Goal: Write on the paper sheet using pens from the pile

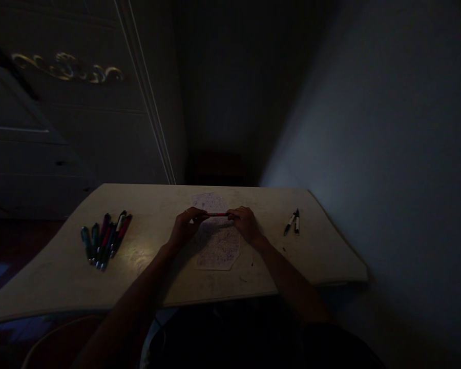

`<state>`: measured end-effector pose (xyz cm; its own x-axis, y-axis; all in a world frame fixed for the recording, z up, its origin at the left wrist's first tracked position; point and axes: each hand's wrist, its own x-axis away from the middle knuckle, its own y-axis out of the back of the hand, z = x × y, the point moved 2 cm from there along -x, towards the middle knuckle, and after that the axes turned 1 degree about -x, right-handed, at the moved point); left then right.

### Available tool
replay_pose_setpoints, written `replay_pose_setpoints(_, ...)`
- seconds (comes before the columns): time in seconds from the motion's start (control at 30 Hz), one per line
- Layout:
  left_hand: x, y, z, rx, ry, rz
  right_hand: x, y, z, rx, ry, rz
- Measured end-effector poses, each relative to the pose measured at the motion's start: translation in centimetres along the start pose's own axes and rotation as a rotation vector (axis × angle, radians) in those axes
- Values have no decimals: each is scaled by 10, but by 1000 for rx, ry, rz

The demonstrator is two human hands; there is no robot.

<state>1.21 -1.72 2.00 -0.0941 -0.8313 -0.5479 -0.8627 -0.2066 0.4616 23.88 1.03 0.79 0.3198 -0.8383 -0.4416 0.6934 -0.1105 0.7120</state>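
A red pen (217, 214) lies level between my two hands, above a sheet of paper (217, 251) covered in dense purple-blue marks. My left hand (187, 223) pinches the pen's left end, and a ring shows on one finger. At the other end, my right hand (246, 223) has its fingers closed around the pen. Both pen tips are hidden by my fingers. The paper rests on the pale table (157, 279), partly covered by my hands.
Several pens (106, 238) in dark, red and teal colours lie in a group at the table's left. Two black-and-white pens (297, 222) lie on the right side. A wall (399, 154) rises at the right; a panelled cabinet (100, 138) with ornate trim stands at the left.
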Motion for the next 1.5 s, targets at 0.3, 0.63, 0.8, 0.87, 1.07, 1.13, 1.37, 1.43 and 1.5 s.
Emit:
replay_pose_setpoints(0.3,5,-9,6,-264,130,146,-1,3,2,-30,-7,-59)
replay_pose_setpoints(0.63,0,-12,2,17,102,113,1,0,3,-93,-102,-15)
replay_pose_setpoints(0.8,3,-11,5,18,159,106,1,0,5,-70,-74,-3)
replay_pose_setpoints(0.87,2,-11,5,42,166,99,1,0,4,-78,-73,-23)
replay_pose_setpoints(1.07,-1,-11,1,-34,174,129,2,-2,2,-63,-70,-32)
replay_pose_setpoints(1.13,-1,-11,-1,-78,214,112,2,-2,4,-44,-61,-23)
replay_pose_setpoints(1.37,-1,-13,-3,86,452,17,-2,-4,10,-54,-34,-30)
replay_pose_setpoints(1.43,-2,-12,-1,137,472,30,-3,-4,8,-68,-44,-36)
replay_pose_setpoints(1.5,-4,-11,0,182,423,51,-3,-4,6,-85,-68,-53)
